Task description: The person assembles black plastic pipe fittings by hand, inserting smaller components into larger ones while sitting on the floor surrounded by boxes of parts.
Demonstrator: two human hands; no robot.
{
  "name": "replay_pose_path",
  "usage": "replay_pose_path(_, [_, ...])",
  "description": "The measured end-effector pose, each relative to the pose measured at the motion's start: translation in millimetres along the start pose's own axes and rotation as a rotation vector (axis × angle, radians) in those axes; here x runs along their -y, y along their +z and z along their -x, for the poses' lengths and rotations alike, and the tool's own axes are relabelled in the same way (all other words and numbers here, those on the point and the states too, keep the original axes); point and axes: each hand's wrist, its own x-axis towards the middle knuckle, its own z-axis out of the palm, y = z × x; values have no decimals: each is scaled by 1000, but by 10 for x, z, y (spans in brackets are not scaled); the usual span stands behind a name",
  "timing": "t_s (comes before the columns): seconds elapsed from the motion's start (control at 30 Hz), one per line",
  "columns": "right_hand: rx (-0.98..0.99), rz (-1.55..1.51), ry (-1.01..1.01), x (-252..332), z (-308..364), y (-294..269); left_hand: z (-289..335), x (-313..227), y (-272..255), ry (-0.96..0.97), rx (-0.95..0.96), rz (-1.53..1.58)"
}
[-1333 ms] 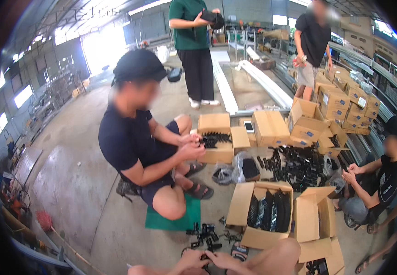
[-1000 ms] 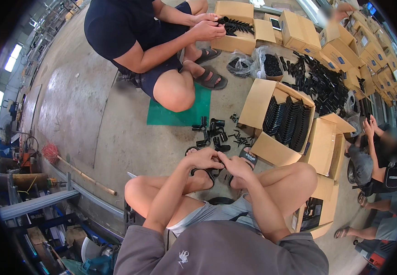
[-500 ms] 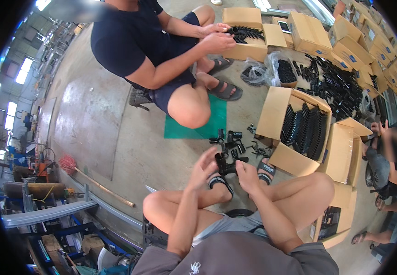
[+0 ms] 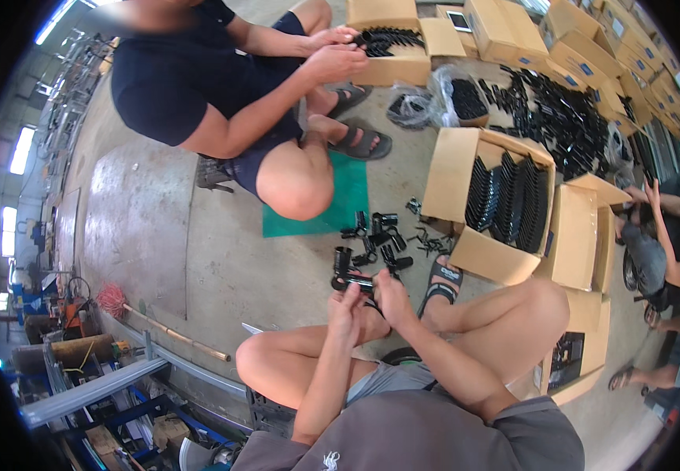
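Note:
In front of my knees I hold a glossy black tubular fitting (image 4: 344, 261), its round open end pointing up and away from me. Fingers of my left hand (image 4: 344, 312) are closed at the near side of its lower tube. My right hand (image 4: 391, 300) is closed around that tube's right end; whether it also grips something small there is hidden. Just beyond, several similar black tubular fittings (image 4: 384, 231) lie loosely on the floor. Beside them is a scatter of small dark hardware (image 4: 431, 242), too small to name exactly.
An open carton (image 4: 450, 180) with rows of black parts stands to the right. Behind it spreads a heap of black pieces (image 4: 548, 118). Opposite me a seated person (image 4: 175, 86) handles black parts by another carton (image 4: 391, 73). A green sheet (image 4: 348, 196) lies between us. A mop (image 4: 171, 326) lies left.
My left hand has gone from spread fingers to closing on the fitting. The fitting has turned and come nearer to me, and my right hand has stayed on it. The whole view has shifted slightly.

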Motion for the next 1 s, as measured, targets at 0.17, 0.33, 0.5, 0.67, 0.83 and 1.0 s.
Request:
replay_pose_path(0.17, [-358,525,18,-299,-345,-682,-41,-72,47,-121,22,268])
replay_pose_path(0.33, [-175,958,251,-987,-408,-546,-68,-74,95,-185,54,427])
replay_pose_path(0.5, [38,1015,47,-1577,-554,43,258,-383,-113,-71,87,472])
replay_pose_path(0.67, [-331,1201,-315,-3432,-1472,-1003,-166,-226,308,-247,302,330])
replay_pose_path(0.83, [-75,1136,52,-2180,-648,-183,113,-443,-205,-100,171,275])
replay_pose_path(1.0, [-335,531,23,-790,-333,-253,-111,-575,132,-26,278,230])
